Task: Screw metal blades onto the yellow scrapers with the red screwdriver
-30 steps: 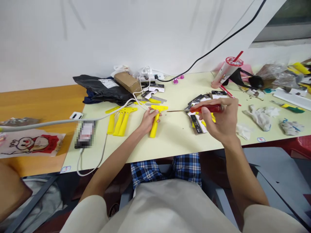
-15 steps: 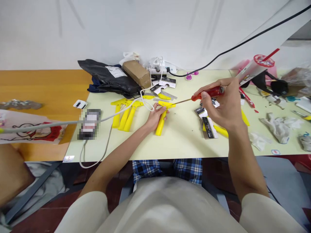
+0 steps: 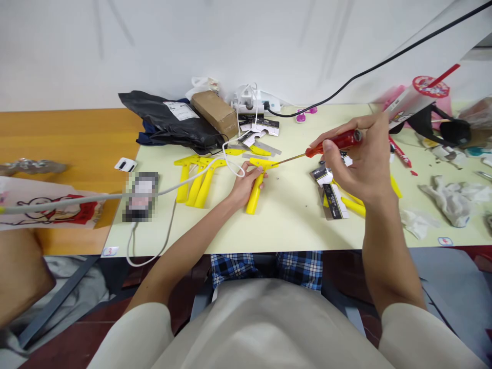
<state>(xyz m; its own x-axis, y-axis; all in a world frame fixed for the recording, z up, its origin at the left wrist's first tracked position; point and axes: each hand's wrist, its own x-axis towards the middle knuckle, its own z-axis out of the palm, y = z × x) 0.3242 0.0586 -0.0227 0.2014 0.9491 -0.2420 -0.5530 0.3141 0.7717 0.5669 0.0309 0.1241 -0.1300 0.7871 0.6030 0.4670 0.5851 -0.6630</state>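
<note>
My left hand (image 3: pixel 245 185) is closed around a yellow T-shaped plastic handle (image 3: pixel 252 201) just above the pale tabletop. My right hand (image 3: pixel 359 164) grips a screwdriver (image 3: pixel 336 143) by its red handle. Its thin shaft slants down to the left, and the tip meets the right side of the yellow crosspiece; whether it sits in a screw is too small to tell. Several more yellow T-shaped handles (image 3: pixel 206 187) lie left of my left hand. Beyond it are yellow end pieces (image 3: pixel 260 150) beside flat metal blades. Black-and-white cards (image 3: pixel 335 201) lie below my right hand.
A white cable (image 3: pixel 188 180) crosses the left side near a phone-like device (image 3: pixel 141 197). Behind are a black bag (image 3: pixel 172 123), a cardboard box (image 3: pixel 215 114) and a power strip (image 3: pixel 249 105). A tall cup (image 3: pixel 407 102) and crumpled tissue (image 3: pixel 448 201) are at the right.
The view has shifted slightly, so things on the right appear farther right. My right hand and the screwdriver appear a little farther right, with the tip still at the yellow handle's crosspiece.
</note>
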